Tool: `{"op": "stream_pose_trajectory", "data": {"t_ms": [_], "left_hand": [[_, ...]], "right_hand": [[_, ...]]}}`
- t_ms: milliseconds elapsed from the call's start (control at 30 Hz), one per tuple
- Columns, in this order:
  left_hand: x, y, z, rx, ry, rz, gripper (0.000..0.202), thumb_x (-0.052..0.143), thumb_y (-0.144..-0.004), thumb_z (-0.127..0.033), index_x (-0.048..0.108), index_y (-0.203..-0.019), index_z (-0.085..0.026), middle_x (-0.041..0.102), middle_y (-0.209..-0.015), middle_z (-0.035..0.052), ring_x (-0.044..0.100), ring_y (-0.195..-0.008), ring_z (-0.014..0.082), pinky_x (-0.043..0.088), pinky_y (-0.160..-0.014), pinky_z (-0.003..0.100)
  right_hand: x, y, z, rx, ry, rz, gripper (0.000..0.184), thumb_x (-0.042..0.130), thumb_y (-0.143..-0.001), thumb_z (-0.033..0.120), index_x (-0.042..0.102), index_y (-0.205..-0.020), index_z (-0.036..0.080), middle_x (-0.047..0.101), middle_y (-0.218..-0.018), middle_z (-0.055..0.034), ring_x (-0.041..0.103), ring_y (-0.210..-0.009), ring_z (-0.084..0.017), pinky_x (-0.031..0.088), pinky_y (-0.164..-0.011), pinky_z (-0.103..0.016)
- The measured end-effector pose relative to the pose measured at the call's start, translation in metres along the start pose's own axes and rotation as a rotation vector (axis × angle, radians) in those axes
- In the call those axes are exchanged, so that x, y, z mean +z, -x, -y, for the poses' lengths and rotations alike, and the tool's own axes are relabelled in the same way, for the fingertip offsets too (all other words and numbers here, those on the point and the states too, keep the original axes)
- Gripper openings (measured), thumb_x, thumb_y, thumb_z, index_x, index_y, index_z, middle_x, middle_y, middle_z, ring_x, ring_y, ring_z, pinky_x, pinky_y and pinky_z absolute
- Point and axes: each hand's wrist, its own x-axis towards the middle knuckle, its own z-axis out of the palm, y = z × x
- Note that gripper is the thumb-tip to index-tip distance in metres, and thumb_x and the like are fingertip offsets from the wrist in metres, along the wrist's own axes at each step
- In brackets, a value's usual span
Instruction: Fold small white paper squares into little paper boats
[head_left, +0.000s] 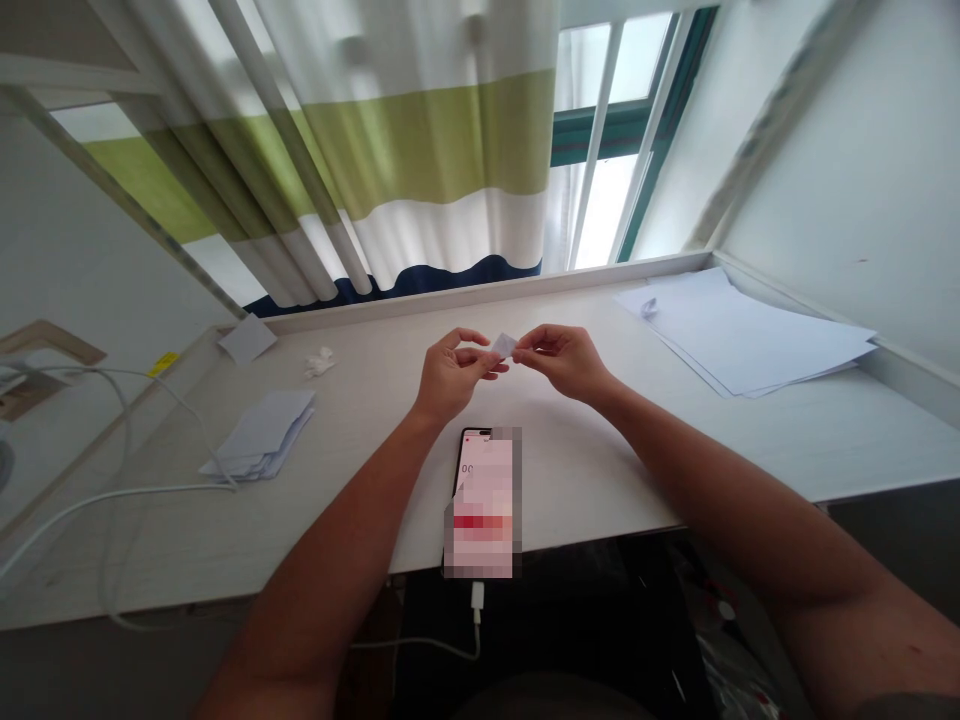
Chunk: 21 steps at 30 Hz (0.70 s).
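Pinching small folded paper (pixel 503 345) in fingertip grip of left hand (pixel 448 377) and of right hand (pixel 568 360); holding it above worktop (pixel 367 385), beyond smartphone (pixel 484 500).

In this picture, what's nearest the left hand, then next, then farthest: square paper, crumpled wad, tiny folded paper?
1. Tiny folded paper: held in the left hand.
2. Crumpled wad: on the desk, to the left.
3. Square paper: farther left, by the corner.

Paper piece (pixel 505 345): looked matt and smooth, beyond the phone (pixel 482 503)
Charging plug (pixel 478 596): looked like smooth plastic, at the phone's near end
Desk (pixel 360 400): looked like faintly grained wood, around the phone
Curtain (pixel 442 145): was matt cloth, well beyond the phone
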Motion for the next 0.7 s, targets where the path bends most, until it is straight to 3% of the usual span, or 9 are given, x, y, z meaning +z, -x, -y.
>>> {"op": "stream_pose_trajectory", "data": {"t_ms": [300, 533, 700], "left_hand": [[0.0000, 0.0004, -0.0032, -0.113, -0.003, -0.005, 0.045, 0.095, -0.077, -0.049, 0.077, -0.096, -0.013, 0.084, -0.092, 0.0123, 0.082, -0.072, 0.0239, 0.066, -0.069, 0.034], [-0.0027, 0.0006, -0.0032, -0.072, 0.008, 0.033, 0.058, 0.099, -0.072, -0.041, 0.071, -0.116, -0.016, 0.085, -0.095, 0.0100, 0.083, -0.088, 0.0263, 0.066, -0.073, 0.035], [-0.0008, 0.0012, -0.0013, -0.047, -0.014, -0.002, 0.047, 0.097, -0.075, -0.041, 0.071, -0.106, -0.016, 0.084, -0.089, 0.0082, 0.083, -0.083, 0.0249, 0.064, -0.070, 0.033]], "right_hand": [[0.0028, -0.0018, -0.0017, 0.044, -0.184, -0.031, 0.053, 0.099, -0.068, 0.056, 0.066, -0.094, 0.023, 0.074, -0.072, 0.0017, 0.077, -0.071, -0.020, 0.065, -0.072, -0.038], [-0.0043, -0.0039, 0.0015, 0.073, -0.174, -0.015, 0.050, 0.101, -0.065, 0.055, 0.076, -0.089, 0.019, 0.078, -0.075, -0.0034, 0.078, -0.070, -0.021, 0.068, -0.072, -0.041], [-0.0060, -0.0046, -0.0022, 0.095, -0.190, -0.014, 0.048, 0.101, -0.066, 0.053, 0.078, -0.090, 0.018, 0.078, -0.076, -0.0039, 0.077, -0.070, -0.021, 0.068, -0.072, -0.041]]}}
